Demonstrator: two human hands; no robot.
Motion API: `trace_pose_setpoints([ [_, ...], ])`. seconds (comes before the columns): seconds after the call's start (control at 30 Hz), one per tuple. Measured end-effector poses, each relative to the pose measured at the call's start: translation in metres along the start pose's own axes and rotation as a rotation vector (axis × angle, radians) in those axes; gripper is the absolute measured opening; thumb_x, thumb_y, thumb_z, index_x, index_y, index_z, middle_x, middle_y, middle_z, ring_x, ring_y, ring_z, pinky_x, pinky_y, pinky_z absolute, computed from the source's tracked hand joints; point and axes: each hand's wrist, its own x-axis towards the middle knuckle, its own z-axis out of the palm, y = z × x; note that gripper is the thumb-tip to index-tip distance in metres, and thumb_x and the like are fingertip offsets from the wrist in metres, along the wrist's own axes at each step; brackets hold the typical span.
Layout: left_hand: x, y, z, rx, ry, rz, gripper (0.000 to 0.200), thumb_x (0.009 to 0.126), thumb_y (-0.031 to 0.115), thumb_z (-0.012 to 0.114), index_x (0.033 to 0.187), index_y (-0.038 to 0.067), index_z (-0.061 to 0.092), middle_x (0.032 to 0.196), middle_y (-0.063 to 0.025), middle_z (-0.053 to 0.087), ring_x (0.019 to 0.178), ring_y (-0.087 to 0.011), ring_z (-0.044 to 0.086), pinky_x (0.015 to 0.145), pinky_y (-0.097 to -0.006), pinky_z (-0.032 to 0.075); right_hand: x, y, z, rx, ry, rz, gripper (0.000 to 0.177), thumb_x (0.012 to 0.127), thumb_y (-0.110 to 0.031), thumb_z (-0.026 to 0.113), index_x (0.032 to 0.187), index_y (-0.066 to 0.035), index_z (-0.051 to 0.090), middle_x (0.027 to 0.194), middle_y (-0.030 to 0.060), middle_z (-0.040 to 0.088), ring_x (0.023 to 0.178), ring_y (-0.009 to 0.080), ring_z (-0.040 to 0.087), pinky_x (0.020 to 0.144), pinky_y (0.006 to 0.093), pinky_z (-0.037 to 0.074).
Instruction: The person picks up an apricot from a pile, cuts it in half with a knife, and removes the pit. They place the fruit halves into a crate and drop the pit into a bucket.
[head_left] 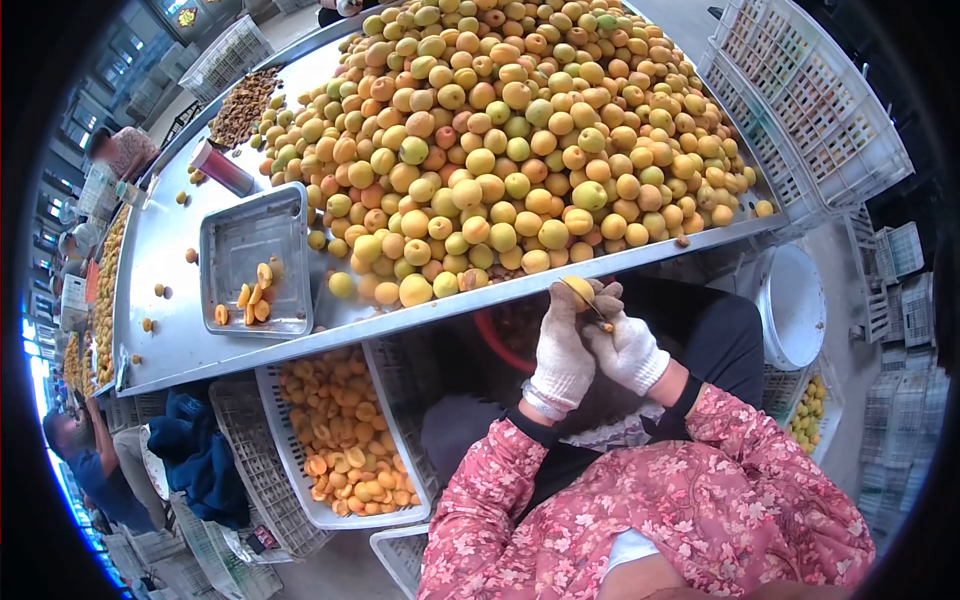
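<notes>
My left hand (560, 352), in a white knit glove with soiled fingertips, holds a yellow apricot (578, 289) just off the table's near edge. Close beside it, my right hand (628, 348), gloved the same way, is closed on a small knife (601, 320) held against the fruit. Fingers hide most of the knife. A large heap of apricots (480, 190) covers the metal table (390, 325) in front of me. Below my hands, a red-rimmed container (497, 340) shows partly, its contents dark.
A metal tray (255, 225) with several apricot pieces sits left, near a red cup (222, 168) and a pile of pits (240, 110). A crate of halved apricots (345, 440) stands below. A white bucket (793, 308) and plastic crates (810, 100) are right. Other people are at left.
</notes>
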Motion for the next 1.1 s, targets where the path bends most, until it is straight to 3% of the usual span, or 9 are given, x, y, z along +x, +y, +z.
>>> trace_pose_setpoints([
  [0.2, 0.002, 0.012, -0.003, 0.075, -0.072, -0.031, 0.054, 0.100, 0.050, 0.049, 0.122, 0.000, 0.052, 0.102, -0.0150, 0.068, 0.103, -0.0238, 0.064, 0.094, -0.0346, 0.048, 0.009, -0.005, -0.011, 0.000, -0.151, 0.028, 0.026, 0.092, -0.024, 0.062, 0.104, -0.002, 0.055, 0.075, 0.0211, 0.065, 0.072, 0.0416, 0.065, 0.061, 0.0456, 0.053],
  [0.33, 0.000, 0.016, 0.005, 0.180, -0.088, 0.083, 0.042, 0.102, 0.031, 0.054, 0.133, 0.004, 0.044, 0.112, -0.0133, 0.064, 0.102, -0.0193, 0.061, 0.092, -0.0305, 0.048, 0.022, -0.005, -0.012, -0.174, -0.142, 0.002, 0.028, 0.093, -0.029, 0.061, 0.101, -0.003, 0.055, 0.070, 0.0197, 0.064, 0.065, 0.0400, 0.064, 0.056, 0.0459, 0.051],
  [0.53, -0.002, 0.012, 0.003, 0.162, -0.062, 0.122, 0.036, 0.101, 0.018, 0.054, 0.132, 0.003, 0.042, 0.115, -0.0165, 0.060, 0.113, -0.0300, 0.061, 0.098, -0.0389, 0.049, 0.008, -0.001, -0.008, -0.023, -0.126, 0.030, 0.027, 0.094, -0.025, 0.059, 0.105, -0.001, 0.054, 0.075, 0.0214, 0.066, 0.069, 0.0411, 0.065, 0.059, 0.0458, 0.052],
  [0.63, -0.002, 0.009, -0.003, 0.164, -0.044, 0.078, 0.030, 0.100, 0.016, 0.055, 0.125, 0.003, 0.047, 0.112, -0.0162, 0.062, 0.109, -0.0310, 0.064, 0.097, -0.0405, 0.051, 0.000, -0.005, -0.010, 0.238, -0.236, 0.175, 0.026, 0.096, -0.024, 0.058, 0.100, 0.002, 0.060, 0.085, 0.0189, 0.068, 0.080, 0.0314, 0.069, 0.071, 0.0367, 0.053],
  [0.8, -0.006, 0.006, -0.003, 0.168, -0.090, 0.024, 0.027, 0.099, 0.011, 0.054, 0.123, 0.002, 0.046, 0.112, -0.0153, 0.061, 0.111, -0.0315, 0.064, 0.097, -0.0395, 0.052, -0.008, 0.000, -0.023, 0.380, -0.291, 0.294, 0.025, 0.097, -0.024, 0.057, 0.099, 0.000, 0.062, 0.081, 0.0065, 0.068, 0.074, 0.0166, 0.062, 0.069, 0.0339, 0.051],
  [0.87, -0.007, 0.003, -0.003, 0.154, -0.129, -0.027, 0.027, 0.099, 0.012, 0.055, 0.122, 0.003, 0.047, 0.113, -0.0153, 0.060, 0.112, -0.0323, 0.064, 0.097, -0.0396, 0.051, -0.007, -0.011, -0.037, 0.472, -0.464, 0.692, 0.026, 0.096, -0.026, 0.057, 0.099, -0.001, 0.061, 0.077, 0.0046, 0.067, 0.070, 0.0164, 0.061, 0.065, 0.0342, 0.051],
  [0.93, -0.008, 0.004, 0.000, 0.166, -0.140, -0.043, 0.027, 0.099, 0.013, 0.056, 0.122, 0.003, 0.047, 0.115, -0.0156, 0.060, 0.114, -0.0329, 0.063, 0.098, -0.0394, 0.051, -0.012, -0.001, -0.035, 0.519, -0.441, 0.682, 0.027, 0.095, -0.030, 0.058, 0.096, -0.003, 0.061, 0.072, 0.0096, 0.066, 0.064, 0.0195, 0.065, 0.060, 0.0346, 0.050],
  [1.0, -0.009, 0.005, 0.004, 0.168, -0.172, -0.052, 0.028, 0.099, 0.013, 0.056, 0.124, 0.003, 0.047, 0.117, -0.0158, 0.060, 0.118, -0.0330, 0.060, 0.098, -0.0399, 0.051, -0.014, 0.007, -0.032, 0.145, -0.206, 0.041, 0.024, 0.093, -0.029, 0.061, 0.096, -0.005, 0.059, 0.068, 0.0152, 0.064, 0.061, 0.0266, 0.067, 0.054, 0.0372, 0.050],
  [1.1, -0.011, 0.008, 0.009, 0.179, -0.244, -0.047, 0.030, 0.099, 0.013, 0.056, 0.127, 0.004, 0.047, 0.122, -0.0156, 0.060, 0.119, -0.0299, 0.059, 0.098, -0.0381, 0.050, -0.014, 0.003, -0.046, -0.155, -0.143, -0.083, 0.027, 0.090, -0.029, 0.065, 0.101, -0.006, 0.059, 0.067, 0.0175, 0.063, 0.061, 0.0322, 0.066, 0.053, 0.0410, 0.051],
])
